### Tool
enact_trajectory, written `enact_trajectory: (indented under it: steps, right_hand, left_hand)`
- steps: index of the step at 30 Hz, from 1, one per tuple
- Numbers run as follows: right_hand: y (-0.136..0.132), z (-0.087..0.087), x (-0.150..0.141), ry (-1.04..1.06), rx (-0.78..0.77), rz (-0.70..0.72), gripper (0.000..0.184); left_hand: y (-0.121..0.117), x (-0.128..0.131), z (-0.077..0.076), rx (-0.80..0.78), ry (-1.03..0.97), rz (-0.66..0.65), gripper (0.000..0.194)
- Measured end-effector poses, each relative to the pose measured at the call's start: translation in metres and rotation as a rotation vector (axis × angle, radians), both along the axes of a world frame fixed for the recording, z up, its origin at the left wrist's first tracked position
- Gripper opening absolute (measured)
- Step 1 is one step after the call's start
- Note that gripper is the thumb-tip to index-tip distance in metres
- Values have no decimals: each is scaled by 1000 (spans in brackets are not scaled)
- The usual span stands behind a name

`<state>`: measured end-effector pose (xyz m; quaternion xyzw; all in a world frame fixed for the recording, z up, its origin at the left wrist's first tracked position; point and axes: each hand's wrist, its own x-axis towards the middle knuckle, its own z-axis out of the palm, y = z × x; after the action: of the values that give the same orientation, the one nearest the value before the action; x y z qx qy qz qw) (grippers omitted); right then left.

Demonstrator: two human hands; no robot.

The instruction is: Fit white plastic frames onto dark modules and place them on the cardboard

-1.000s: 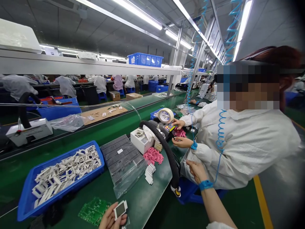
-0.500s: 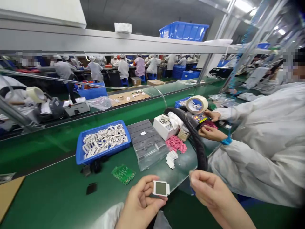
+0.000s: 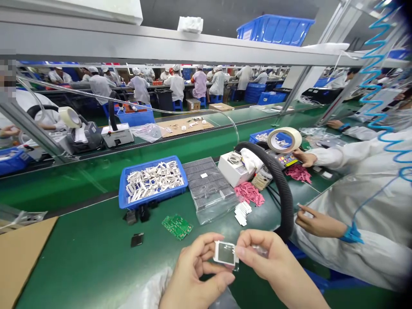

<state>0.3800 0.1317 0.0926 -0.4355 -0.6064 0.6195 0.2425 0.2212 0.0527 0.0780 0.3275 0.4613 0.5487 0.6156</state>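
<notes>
My left hand (image 3: 193,274) holds a small LCD screen (image 3: 225,252) in a white frame, gripped at its left side and from below. The dark face of the screen is turned up and catches the light. At the frame's right edge, my right hand (image 3: 270,259) is closed with thumb and forefinger against it. A shiny clear scrap (image 3: 260,250) shows among the right fingers; what it is, I cannot make out. Beyond my hands lie green circuit boards (image 3: 177,226) and a small dark plate (image 3: 137,240).
A blue tray (image 3: 121,189) of white frames stands behind, beside a bagged stack of grey strips (image 3: 206,180). White pieces (image 3: 242,213), pink pieces (image 3: 249,193) and a black hose (image 3: 286,201) are to the right. A co-worker's hand (image 3: 322,223) is close by; cardboard (image 3: 28,253) lies left.
My right hand has moved left from beside the hose to the screen's edge. The co-worker's nearer hand has drawn back from the pink pieces. The view has shifted left.
</notes>
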Motion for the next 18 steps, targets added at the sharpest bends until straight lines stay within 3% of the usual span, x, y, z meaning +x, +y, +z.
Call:
enact_trajectory:
  steps: [11, 18]
  right_hand:
    - [1, -3, -4, 16, -2, 15, 35]
    - [3, -3, -4, -5, 30, 23, 38]
  left_hand:
    - [-1, 2, 3, 26, 18, 45, 38]
    - [2, 3, 3, -38, 31, 86, 38]
